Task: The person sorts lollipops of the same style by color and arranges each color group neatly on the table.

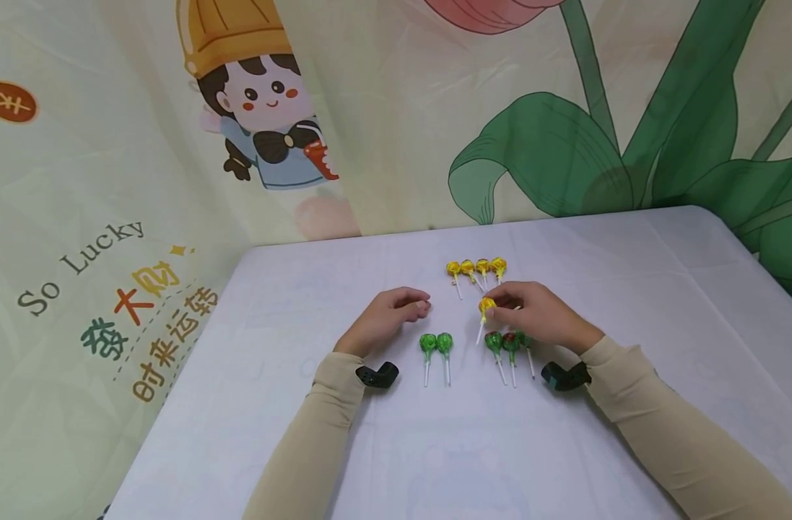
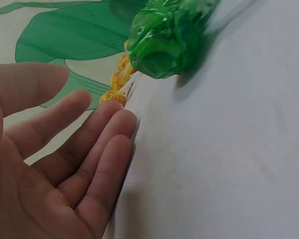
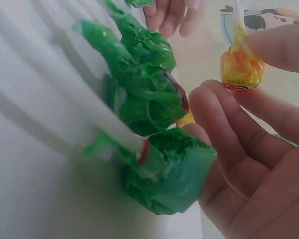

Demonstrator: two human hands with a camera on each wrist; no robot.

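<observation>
My right hand [image 1: 532,310] pinches a yellow lollipop [image 1: 486,309] between thumb and fingers, its white stick pointing down toward me. In the right wrist view the same yellow lollipop [image 3: 242,67] shows its orange-and-yellow wrapper at the fingertips. My left hand [image 1: 390,316] rests at the table with fingers loosely bent and nothing in it; its palm [image 2: 45,184] faces the left wrist camera. Just below it lie two green lollipops [image 1: 436,344]. Under my right hand lie three more green lollipops [image 1: 510,342], the rightmost partly hidden by the hand.
Several yellow lollipops [image 1: 476,268] lie in a row farther back, sticks toward me. A white cloth covers the table [image 1: 434,448]. Behind it hangs a printed backdrop [image 1: 396,108] with a cartoon figure and green leaves. Black bands [image 1: 377,375] circle both wrists.
</observation>
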